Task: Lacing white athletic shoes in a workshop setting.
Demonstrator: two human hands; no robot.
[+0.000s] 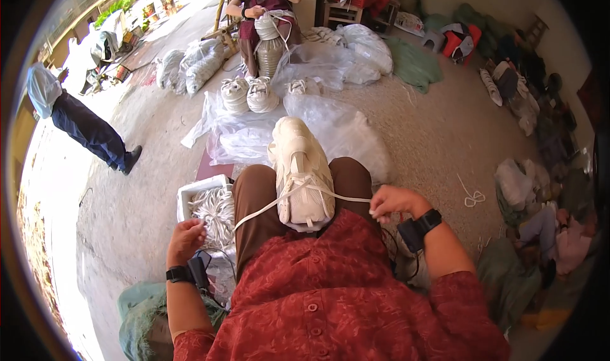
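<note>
A cream sneaker [297, 164] rests between my thighs, its toe pointing away and its heel toward me. A flat white shoelace [346, 199] crosses over its opening and runs out to both sides. My right hand [397, 203], at the right of the shoe, pinches one end of that lace. On the other side the lace slants down across my left thigh, and its far end is lost at the thigh's edge. My left hand [188, 236] is closed in a pinch beside a white box [184, 199] of loose white shoelaces [215, 215]; what its fingertips hold is unclear.
Ahead, white sneakers [248, 95] stand by clear plastic bags [337, 122]. Beyond them a seated person [267, 5] handles a lace over a stack of shoes [270, 49]. Another person [82, 119] stands at left. Sacks [511, 278] and shoes line the right side.
</note>
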